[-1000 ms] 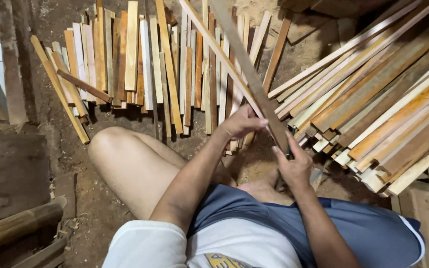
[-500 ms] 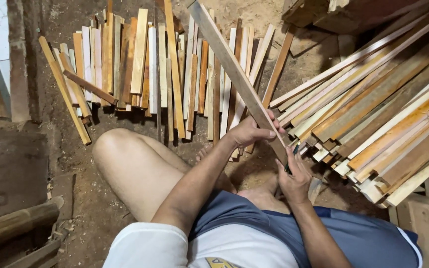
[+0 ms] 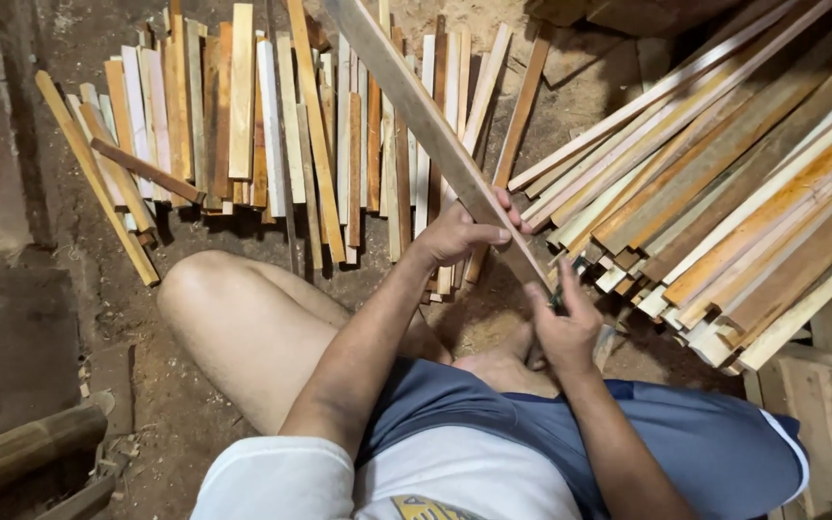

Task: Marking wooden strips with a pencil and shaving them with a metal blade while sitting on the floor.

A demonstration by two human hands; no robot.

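Observation:
I sit on a dirt floor with my bare left knee [image 3: 223, 308] raised. My left hand [image 3: 462, 231] grips a long wooden slat [image 3: 416, 116] near its lower end; the slat slants up and away toward the top of the view. My right hand [image 3: 562, 323] is closed at the slat's lower tip, around a small dark tool [image 3: 557, 297] that is mostly hidden by the fingers. Both hands are close together, just above my blue shorts [image 3: 686, 433].
A row of short wooden slats [image 3: 272, 135] lies side by side on the ground ahead. A thick pile of longer slats [image 3: 724, 193] fans out at the right. Dark timber [image 3: 12, 453] lies at the lower left, a wooden block [image 3: 811, 404] at the lower right.
The slat's far end has swung up and left. Both hands stay clamped at its lower end, sitting a little lower and further right in the view, which has shifted downward.

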